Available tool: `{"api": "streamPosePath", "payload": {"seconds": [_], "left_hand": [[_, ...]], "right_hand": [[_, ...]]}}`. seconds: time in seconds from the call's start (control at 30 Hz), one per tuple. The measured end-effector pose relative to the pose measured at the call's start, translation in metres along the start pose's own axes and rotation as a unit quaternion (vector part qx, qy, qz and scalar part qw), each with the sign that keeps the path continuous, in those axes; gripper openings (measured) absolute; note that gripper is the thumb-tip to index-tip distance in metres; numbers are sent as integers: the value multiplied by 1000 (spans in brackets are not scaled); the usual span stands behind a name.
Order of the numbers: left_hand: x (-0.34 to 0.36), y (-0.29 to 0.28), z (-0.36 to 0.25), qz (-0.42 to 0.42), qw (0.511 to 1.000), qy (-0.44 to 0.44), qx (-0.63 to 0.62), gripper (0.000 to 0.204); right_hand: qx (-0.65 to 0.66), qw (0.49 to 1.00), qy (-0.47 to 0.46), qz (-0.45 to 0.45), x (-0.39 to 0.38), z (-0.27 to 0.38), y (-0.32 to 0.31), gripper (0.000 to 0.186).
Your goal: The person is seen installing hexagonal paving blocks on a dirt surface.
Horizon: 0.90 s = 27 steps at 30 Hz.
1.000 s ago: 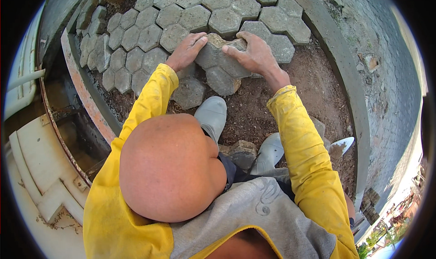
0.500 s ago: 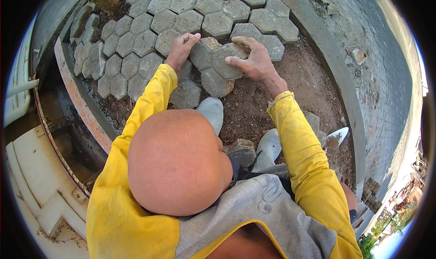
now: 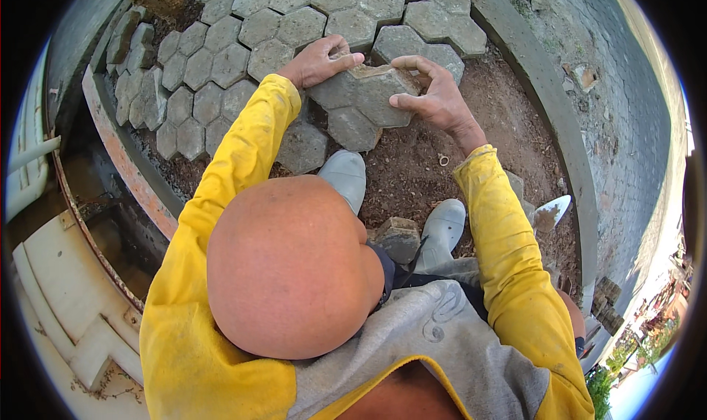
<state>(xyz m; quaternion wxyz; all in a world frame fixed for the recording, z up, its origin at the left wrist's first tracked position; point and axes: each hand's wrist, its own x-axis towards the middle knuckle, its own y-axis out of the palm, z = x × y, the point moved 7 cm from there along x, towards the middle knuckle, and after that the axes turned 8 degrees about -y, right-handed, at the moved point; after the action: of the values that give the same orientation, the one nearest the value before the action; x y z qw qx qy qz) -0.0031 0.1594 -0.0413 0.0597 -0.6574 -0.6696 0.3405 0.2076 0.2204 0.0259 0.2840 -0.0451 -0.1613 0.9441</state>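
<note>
Both hands, left hand [image 3: 318,60] and right hand [image 3: 434,99], clamp fingers on the gray paving block [image 3: 362,92], tilted above the soil [image 3: 412,169]. It could slip and pinch fingers against the laid pavers [image 3: 294,22].

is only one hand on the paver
No, both the left hand and the right hand grip the paver.

Rough, matt grey concrete paver [image 3: 364,92] over loose, crumbly brown soil [image 3: 412,173].
</note>
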Motion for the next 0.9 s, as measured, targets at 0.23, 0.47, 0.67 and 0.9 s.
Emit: {"api": "streamPosePath", "payload": {"seconds": [0.23, 0.47, 0.67, 0.9], "left_hand": [[-13, 8, -40, -84, 990, 78, 88, 66], [-47, -13, -33, -156, 985, 46, 58, 55], [-51, -19, -18, -199, 980, 24, 22, 45], [-49, -19, -7, -221, 974, 17, -41, 51]], "right_hand": [[38, 999, 29, 23, -21, -16, -14, 73], [-59, 987, 139, -51, -36, -32, -16, 90], [17, 988, 144, -57, -39, -46, 4, 85], [50, 993, 75, -73, -32, -39, 15, 81]]}}
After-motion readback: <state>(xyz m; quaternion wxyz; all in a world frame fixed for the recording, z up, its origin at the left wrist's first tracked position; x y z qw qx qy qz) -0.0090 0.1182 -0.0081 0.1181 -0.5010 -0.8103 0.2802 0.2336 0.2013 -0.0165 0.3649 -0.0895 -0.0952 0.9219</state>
